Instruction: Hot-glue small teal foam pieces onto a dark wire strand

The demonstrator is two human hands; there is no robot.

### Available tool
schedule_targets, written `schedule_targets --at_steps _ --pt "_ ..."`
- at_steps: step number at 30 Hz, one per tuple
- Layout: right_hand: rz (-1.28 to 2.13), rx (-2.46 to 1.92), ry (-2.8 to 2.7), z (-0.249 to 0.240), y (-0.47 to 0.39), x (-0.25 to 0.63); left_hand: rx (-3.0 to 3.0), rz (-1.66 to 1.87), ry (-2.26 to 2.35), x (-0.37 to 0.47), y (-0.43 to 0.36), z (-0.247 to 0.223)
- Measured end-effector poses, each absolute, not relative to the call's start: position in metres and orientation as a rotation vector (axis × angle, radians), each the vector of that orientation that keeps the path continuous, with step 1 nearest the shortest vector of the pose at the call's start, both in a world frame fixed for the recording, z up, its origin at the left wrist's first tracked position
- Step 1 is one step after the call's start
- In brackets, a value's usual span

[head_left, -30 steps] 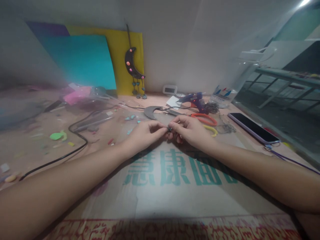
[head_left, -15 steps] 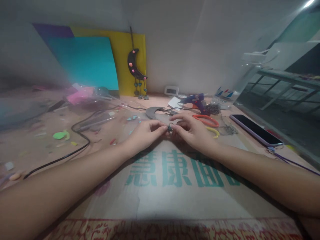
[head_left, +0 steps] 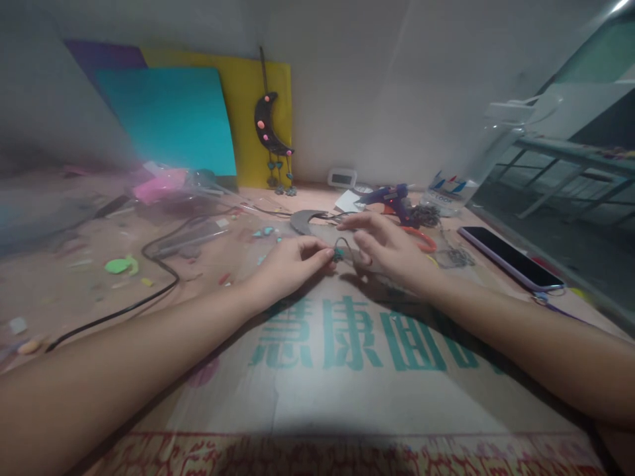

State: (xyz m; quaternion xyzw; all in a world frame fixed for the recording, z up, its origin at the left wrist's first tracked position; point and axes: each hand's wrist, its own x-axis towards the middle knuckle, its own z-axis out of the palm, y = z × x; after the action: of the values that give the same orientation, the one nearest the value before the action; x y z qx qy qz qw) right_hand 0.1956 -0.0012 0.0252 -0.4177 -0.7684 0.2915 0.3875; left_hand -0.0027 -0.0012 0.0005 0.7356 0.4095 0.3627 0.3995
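Head camera view: we see two bare forearms stretched over a cardboard sheet (head_left: 317,396) printed with large green characters, the hands meeting at its far edge. Our left hand (head_left: 288,266) pinches a small dark charm (head_left: 338,254) with a teal fleck between thumb and forefinger, the other fingers curled under. Our right hand (head_left: 391,252) sits just beside it, fingers loosely spread and lifted, forefinger pointing toward the charm; a thin wire or thread loops from the charm toward that hand, though we cannot tell whether the fingertips actually grip it. The charm sits between the two hands, just above the cardboard. Just beyond the hands lies a grey crescent cutout (head_left: 303,221), and behind the right hand orange-handled scissors (head_left: 421,238) and a purple glue gun (head_left: 389,197). A phone (head_left: 510,259) lies dark-screened well to the right. A black cable (head_left: 149,277) runs across the table at left, near green scraps (head_left: 119,266). Against the wall lean teal (head_left: 169,122) and yellow sheets (head_left: 248,99), with a dark moon ornament (head_left: 268,129) dotted pink hanging before the yellow one.
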Motion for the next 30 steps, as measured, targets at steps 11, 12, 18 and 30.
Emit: schedule_targets --at_steps 11,12,18,30 --pt "0.832 -0.991 -1.647 0.035 0.016 0.204 1.843 0.907 0.991 -0.003 -0.002 -0.001" --pt "0.873 -0.978 -1.741 0.034 0.014 0.204 1.855 0.906 0.989 -0.003 -0.002 -0.001" --pt "1.1 -0.964 -2.022 0.022 0.007 0.201 1.91 0.909 0.979 -0.004 -0.001 0.0" --pt "0.604 -1.15 -2.012 0.022 0.001 0.196 1.924 0.903 1.019 -0.004 0.001 -0.002"
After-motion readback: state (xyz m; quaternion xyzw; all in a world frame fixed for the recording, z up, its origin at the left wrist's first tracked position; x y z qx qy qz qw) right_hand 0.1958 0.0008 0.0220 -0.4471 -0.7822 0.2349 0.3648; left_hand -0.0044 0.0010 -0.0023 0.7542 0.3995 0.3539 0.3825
